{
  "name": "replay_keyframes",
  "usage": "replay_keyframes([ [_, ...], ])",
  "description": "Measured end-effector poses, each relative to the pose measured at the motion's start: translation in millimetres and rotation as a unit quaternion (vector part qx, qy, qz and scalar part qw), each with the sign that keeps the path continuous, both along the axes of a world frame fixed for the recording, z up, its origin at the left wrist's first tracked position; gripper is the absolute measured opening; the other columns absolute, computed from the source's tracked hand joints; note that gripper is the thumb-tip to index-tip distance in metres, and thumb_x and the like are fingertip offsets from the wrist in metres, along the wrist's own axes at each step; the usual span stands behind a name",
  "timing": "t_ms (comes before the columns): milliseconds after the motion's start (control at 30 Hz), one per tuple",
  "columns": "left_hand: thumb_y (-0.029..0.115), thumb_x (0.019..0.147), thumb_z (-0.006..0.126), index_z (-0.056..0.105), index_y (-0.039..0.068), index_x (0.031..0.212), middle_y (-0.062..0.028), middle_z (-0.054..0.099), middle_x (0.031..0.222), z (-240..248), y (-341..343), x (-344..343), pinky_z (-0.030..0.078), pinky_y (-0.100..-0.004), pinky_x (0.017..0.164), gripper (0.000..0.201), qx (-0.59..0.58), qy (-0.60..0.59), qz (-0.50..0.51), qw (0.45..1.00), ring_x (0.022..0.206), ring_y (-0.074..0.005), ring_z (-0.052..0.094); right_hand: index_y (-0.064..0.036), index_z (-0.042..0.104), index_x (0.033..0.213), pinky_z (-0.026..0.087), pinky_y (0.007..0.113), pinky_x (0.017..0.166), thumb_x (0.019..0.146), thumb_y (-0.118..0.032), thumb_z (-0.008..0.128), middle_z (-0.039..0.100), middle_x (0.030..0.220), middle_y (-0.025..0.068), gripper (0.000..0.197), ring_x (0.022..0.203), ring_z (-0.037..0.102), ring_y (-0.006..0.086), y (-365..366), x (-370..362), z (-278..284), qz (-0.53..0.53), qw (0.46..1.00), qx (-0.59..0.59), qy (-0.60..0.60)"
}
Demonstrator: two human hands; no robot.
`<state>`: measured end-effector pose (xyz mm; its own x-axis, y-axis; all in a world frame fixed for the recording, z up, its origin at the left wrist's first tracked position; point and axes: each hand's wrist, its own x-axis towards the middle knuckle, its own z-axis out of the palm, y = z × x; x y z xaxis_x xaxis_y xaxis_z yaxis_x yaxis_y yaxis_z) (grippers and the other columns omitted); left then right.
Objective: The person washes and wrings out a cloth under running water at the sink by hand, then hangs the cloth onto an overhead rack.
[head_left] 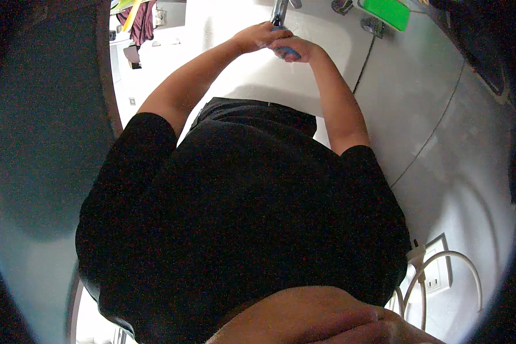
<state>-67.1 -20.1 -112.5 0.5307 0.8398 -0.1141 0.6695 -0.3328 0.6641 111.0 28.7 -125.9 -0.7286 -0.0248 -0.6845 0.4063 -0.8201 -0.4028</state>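
A small blue object (pixel 286 53), too small to identify, sits at the far side of the white basin (pixel 327 40), just under the chrome faucet (pixel 279 11), with the right hand (pixel 295 49) closed around it. The left hand (pixel 258 35) curls against it from the left, touching the right; whether its grip holds anything I cannot tell. A green sponge (pixel 387 11) lies farther right on the rim, and a wall socket (pixel 436 269) with white cables sits near right.

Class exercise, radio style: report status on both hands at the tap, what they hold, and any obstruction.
Left hand at chrome tap. Right hand closed on small blue object, identity unclear. Both over white basin. Nothing blocking; green block sits off to the right.
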Motion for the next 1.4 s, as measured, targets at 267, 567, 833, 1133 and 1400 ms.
replay_keyframes([
  [267, 0.026, 0.093, 0.053, 0.049, 0.011, 0.125, -0.0159, 0.064, 0.077, -6.0, 21.0, 12.0, 0.056, -0.0438, 0.057, 0.036, -0.071, 0.268, -0.012, 0.961, 0.070, -0.0322, 0.068, -0.0073, 0.067, 0.097, 0.054, 0.040, 0.069, 0.073, -0.039, 0.072, 0.069, 0.084, 0.0116, 0.040, 0.074, 0.067, 0.0256, -2.6, -20.5, -34.4, 0.258, 0.763, 0.570, -0.164],
  [567, 0.030, 0.086, 0.059, 0.063, 0.006, 0.105, -0.0185, 0.067, 0.088, -27.6, 37.6, 10.0, 0.055, -0.0424, 0.076, 0.031, -0.201, 0.152, 0.171, 0.952, 0.083, -0.0367, 0.067, -0.0085, 0.062, 0.107, 0.053, 0.044, 0.082, 0.070, -0.039, 0.077, 0.069, 0.098, 0.0157, 0.050, 0.095, 0.066, 0.0314, -11.7, -15.0, -10.9, 0.150, 0.687, 0.661, -0.262],
  [833, 0.016, 0.080, 0.067, 0.056, 0.008, 0.118, -0.0169, 0.061, 0.110, -52.1, 33.0, -20.0, 0.057, -0.0414, 0.074, 0.040, 0.055, 0.157, 0.063, 0.984, 0.088, -0.0332, 0.068, 0.0041, 0.049, 0.123, 0.058, 0.031, 0.080, 0.091, -0.025, 0.063, 0.059, 0.114, 0.0185, 0.045, 0.101, 0.062, 0.0259, 16.9, 7.0, -2.9, -0.261, 0.951, -0.098, 0.130],
  [1133, 0.028, 0.082, 0.062, 0.067, 0.008, 0.096, -0.0144, 0.069, 0.093, -9.9, 48.9, -10.5, 0.052, -0.0432, 0.077, 0.025, -0.209, 0.197, 0.067, 0.956, 0.087, -0.0337, 0.066, -0.0020, 0.061, 0.090, 0.041, 0.023, 0.047, 0.077, -0.024, 0.075, 0.067, 0.083, 0.0056, 0.030, 0.054, 0.051, 0.0107, 8.0, -16.1, -31.9, 0.004, 0.985, 0.155, -0.075],
  [1400, 0.037, 0.083, 0.064, 0.067, 0.008, 0.094, -0.0155, 0.069, 0.090, -43.4, 53.7, -7.6, 0.055, -0.0433, 0.075, 0.032, -0.210, 0.170, 0.040, 0.962, 0.082, -0.0294, 0.068, -0.0063, 0.069, 0.092, 0.054, 0.043, 0.075, 0.069, -0.041, 0.076, 0.070, 0.086, 0.0148, 0.043, 0.085, 0.068, 0.0320, 0.3, -28.7, 9.1, 0.154, 0.725, 0.628, -0.240],
])
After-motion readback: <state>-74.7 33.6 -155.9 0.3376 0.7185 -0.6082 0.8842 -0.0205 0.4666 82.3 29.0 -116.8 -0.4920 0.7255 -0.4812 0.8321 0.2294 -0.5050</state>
